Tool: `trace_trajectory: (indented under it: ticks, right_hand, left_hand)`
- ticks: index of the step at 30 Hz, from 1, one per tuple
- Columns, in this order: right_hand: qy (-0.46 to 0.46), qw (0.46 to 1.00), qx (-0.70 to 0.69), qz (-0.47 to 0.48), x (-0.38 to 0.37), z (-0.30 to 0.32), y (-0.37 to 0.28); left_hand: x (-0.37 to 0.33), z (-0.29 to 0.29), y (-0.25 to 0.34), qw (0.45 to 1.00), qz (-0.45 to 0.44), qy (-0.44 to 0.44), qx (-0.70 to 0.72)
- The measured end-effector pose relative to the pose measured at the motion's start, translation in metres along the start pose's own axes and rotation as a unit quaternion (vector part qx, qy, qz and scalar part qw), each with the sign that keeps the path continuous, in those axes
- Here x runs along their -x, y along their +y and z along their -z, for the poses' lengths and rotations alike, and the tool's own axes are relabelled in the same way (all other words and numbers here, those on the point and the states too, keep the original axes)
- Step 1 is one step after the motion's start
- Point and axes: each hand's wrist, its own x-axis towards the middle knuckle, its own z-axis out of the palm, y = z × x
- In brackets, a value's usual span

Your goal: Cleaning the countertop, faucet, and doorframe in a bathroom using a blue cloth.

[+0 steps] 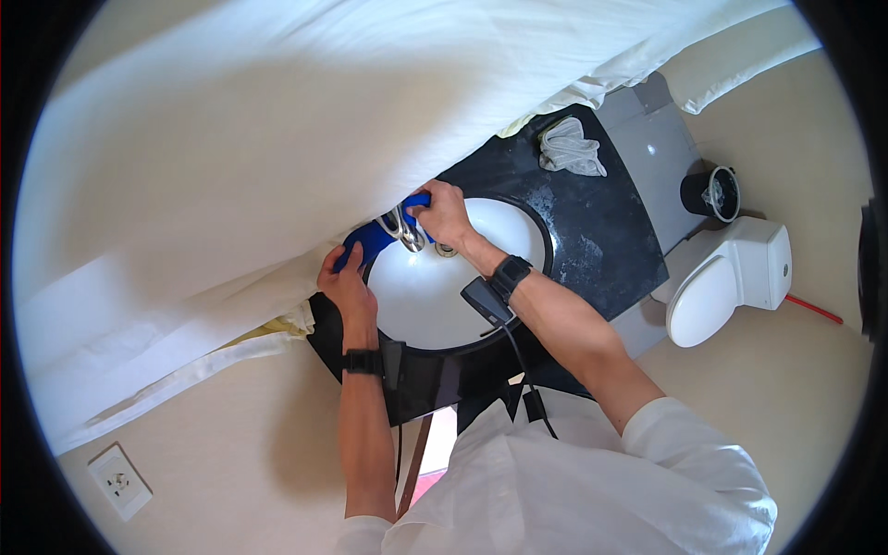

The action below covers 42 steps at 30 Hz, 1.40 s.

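A blue cloth [372, 240] is stretched around the chrome faucet [411, 239] at the back of a round white sink [425, 319]. One end of it is pinched between the thumb and fingers of my left hand [347, 285], by the sink's left rim. My right hand [444, 215] reaches over the basin and grips the other end, just right of the faucet. Part of the cloth passes behind the faucet, out of sight. The fingertips of my right hand are partly hidden. Below the faucet, the round drain [445, 250] shows beside my right wrist.
The sink sits in a black countertop [610, 236] with whitish smears and a crumpled grey cloth [571, 146]. White fabric [231, 139] hangs close along the back and left. To the right are a white toilet [726, 287] and a black bin [708, 192]. Cables hang from both wrist devices.
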Motion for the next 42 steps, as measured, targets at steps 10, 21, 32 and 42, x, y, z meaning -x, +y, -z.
trace_trajectory:
  ticks: [10,21,32,42]
  right_hand:
    - [-0.038,0.996,-0.074,0.039,0.034,0.017,-0.051]
    - [-0.008,0.999,-0.005,0.049,0.015,0.01,-0.052]
    - [-0.023,0.997,0.074,0.023,-0.024,-0.016,0.038]
    - [0.014,0.998,0.01,0.053,0.012,0.009,-0.028]
  left_hand:
    - [-0.004,0.005,-0.03,0.997,0.037,0.002,-0.064]
    - [0.001,0.019,-0.025,0.994,-0.026,-0.019,-0.1]
    - [-0.046,0.012,0.024,0.999,-0.016,0.022,-0.022]
    - [-0.018,0.01,-0.015,0.995,-0.018,-0.019,-0.1]
